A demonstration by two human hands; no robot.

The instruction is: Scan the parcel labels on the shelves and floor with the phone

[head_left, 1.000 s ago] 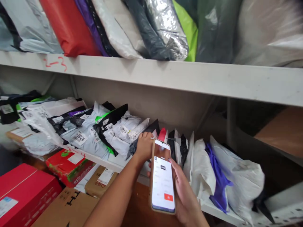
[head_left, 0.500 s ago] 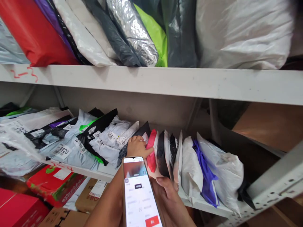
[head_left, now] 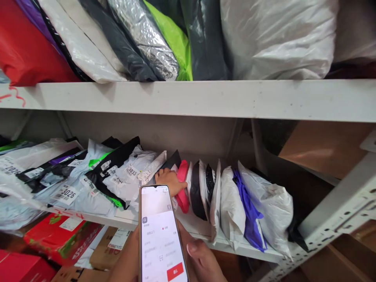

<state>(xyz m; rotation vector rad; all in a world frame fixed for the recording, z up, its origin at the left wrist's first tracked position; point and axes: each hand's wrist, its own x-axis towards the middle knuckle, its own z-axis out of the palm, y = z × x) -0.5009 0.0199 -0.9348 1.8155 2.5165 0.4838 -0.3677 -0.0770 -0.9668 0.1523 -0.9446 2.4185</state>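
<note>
My left hand (head_left: 170, 181) reaches over the row of parcels on the middle shelf. Its fingers lie against a dark grey parcel (head_left: 174, 159), and the thumb stretches apart from them across an upright pink-red parcel (head_left: 183, 172). Part of this hand is hidden behind the phone. My right hand (head_left: 202, 258) grips a smartphone (head_left: 161, 235) with a lit screen that shows a red button near the bottom; the thumb is at the phone's right edge. Just right of the pink-red parcel stand white and black parcels (head_left: 197, 192).
Labelled bags (head_left: 66, 194) lean in a row at left. White parcels (head_left: 232, 207) and a purple one (head_left: 249, 215) stand at right. Above runs a shelf beam (head_left: 188, 98) with large bags over it. Boxes (head_left: 55, 235) lie below; a perforated post (head_left: 331, 215) rises at right.
The view has shifted, so the shelf contents appear further left. A dark pop-up has gone from the phone screen. A gap shows right of the pink-red parcel, with my thumb across it.
</note>
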